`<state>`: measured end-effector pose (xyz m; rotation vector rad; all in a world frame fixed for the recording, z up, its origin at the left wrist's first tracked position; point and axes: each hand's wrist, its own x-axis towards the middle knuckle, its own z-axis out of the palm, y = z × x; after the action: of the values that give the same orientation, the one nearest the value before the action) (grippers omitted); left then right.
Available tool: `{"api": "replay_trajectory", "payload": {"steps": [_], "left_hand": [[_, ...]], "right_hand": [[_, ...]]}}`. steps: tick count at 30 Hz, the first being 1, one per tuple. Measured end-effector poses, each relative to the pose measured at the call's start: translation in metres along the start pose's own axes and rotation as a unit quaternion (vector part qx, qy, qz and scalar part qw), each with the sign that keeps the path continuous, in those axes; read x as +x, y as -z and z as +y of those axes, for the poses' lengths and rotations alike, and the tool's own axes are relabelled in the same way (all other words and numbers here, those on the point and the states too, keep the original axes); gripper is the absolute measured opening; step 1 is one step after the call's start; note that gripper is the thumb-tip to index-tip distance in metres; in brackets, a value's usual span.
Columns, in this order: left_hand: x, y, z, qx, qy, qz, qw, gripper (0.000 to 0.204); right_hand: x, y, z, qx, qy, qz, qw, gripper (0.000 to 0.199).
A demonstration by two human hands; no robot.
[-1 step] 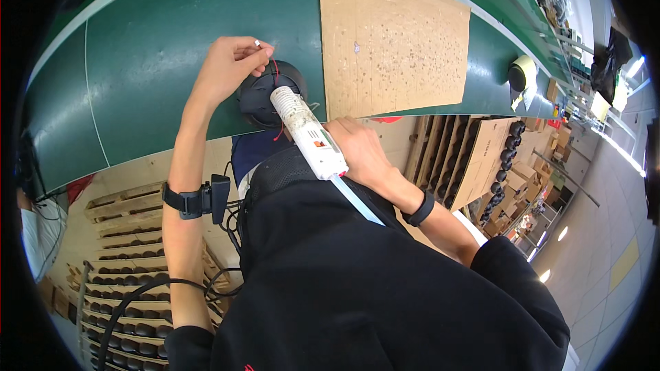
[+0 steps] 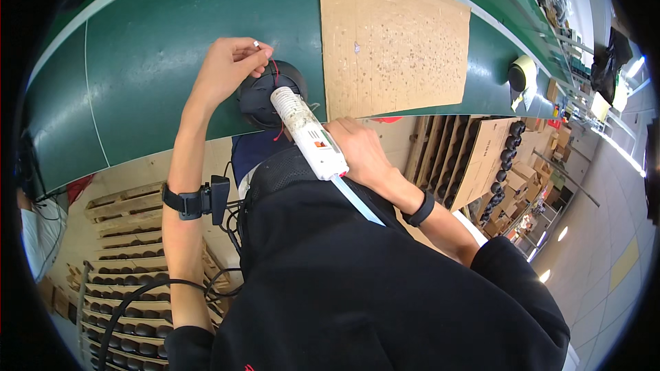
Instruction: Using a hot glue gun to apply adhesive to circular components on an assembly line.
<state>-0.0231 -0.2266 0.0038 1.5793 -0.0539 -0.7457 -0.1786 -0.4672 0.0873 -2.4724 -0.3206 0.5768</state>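
My left hand (image 2: 238, 69) pinches a thin red wire (image 2: 277, 69), and a small white connector (image 2: 257, 45) pokes out above its fingertips. The wire runs down to a round black housing (image 2: 258, 99) at the green table's near edge. My right hand (image 2: 357, 150) is wrapped around a white hot glue gun (image 2: 313, 139). A pale blue glue stick (image 2: 357, 199) sticks out of the gun's rear end, toward my body. The gun's front end hangs over the housing and hides part of it; its tip and any contact there cannot be made out.
A stained cardboard sheet (image 2: 395, 45) lies on the green table (image 2: 158, 34), right of the housing. Farther right sits a roll-like black and yellow object (image 2: 522, 74). Racks of black round parts (image 2: 130, 330) stand below left, with more beside cardboard (image 2: 481, 158) at right. A black cable (image 2: 130, 295) loops past my left arm.
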Motion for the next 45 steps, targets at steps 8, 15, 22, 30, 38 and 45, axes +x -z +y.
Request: {"api": "replay_trajectory", "payload": {"steps": [8, 15, 22, 30, 38, 45], "left_hand": [[-0.031, 0.022, -0.007, -0.009, 0.026, -0.023, 0.999, 0.019], [-0.059, 0.023, -0.008, 0.014, 0.092, -0.124, 0.988, 0.011], [-0.060, 0.019, -0.009, 0.038, 0.080, -0.096, 0.991, 0.011], [-0.076, 0.022, -0.021, 0.039, -0.048, 0.005, 0.998, 0.054], [-0.079, -0.006, -0.032, 0.313, -0.083, -0.019, 0.946, 0.120], [-0.069, -0.011, -0.030, 0.334, -0.056, 0.019, 0.941, 0.125]], "right_hand": [[-0.003, 0.006, -0.002, 0.001, -0.044, -0.013, 0.999, 0.022], [0.002, 0.002, 0.005, 0.028, 0.008, 0.040, 0.999, 0.021], [0.001, 0.018, -0.001, 0.043, -0.037, -0.046, 0.997, 0.028], [0.001, 0.029, -0.002, 0.112, -0.011, -0.027, 0.993, 0.030], [0.013, 0.061, -0.016, 0.113, -0.071, -0.083, 0.988, 0.023], [-0.012, 0.061, 0.022, 0.251, -0.057, 0.031, 0.966, 0.023]]}}
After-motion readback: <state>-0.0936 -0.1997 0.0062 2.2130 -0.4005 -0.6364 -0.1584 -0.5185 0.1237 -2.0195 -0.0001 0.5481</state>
